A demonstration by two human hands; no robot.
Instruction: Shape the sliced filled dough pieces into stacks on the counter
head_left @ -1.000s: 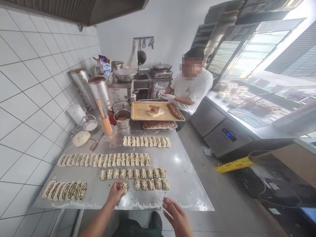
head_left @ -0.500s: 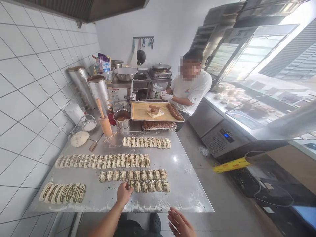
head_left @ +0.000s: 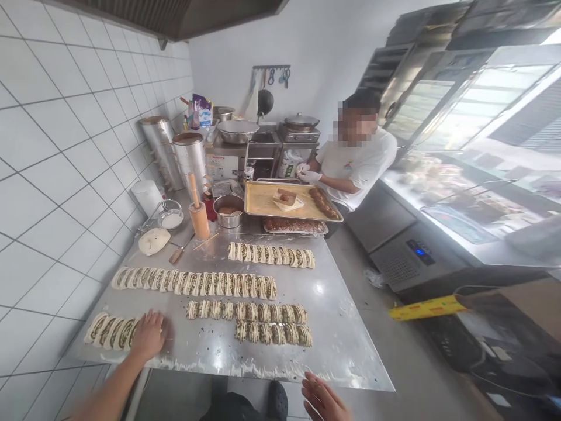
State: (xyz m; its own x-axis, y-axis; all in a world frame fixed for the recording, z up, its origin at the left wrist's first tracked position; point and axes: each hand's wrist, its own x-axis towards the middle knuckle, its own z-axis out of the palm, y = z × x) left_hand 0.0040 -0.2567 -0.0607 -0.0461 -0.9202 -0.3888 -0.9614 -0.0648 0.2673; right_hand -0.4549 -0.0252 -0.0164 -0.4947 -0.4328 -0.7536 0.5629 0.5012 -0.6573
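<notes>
Well, the left hand (head_left: 149, 336) lies palm down, fingers loosely apart, over the right end of a row of sliced dough spirals (head_left: 109, 332) near the front left corner of the steel worktable (head_left: 346, 345); whether it pinches a piece cannot be told. The right hand (head_left: 323, 397) hangs open and apparently empty, just beyond the front edge. These herb-flecked spirals look soft, floury and light, likely to squash under a firm grip, so gentle hold by their sides seems best. Longer rows (head_left: 195, 285) lie further along the table.
</notes>
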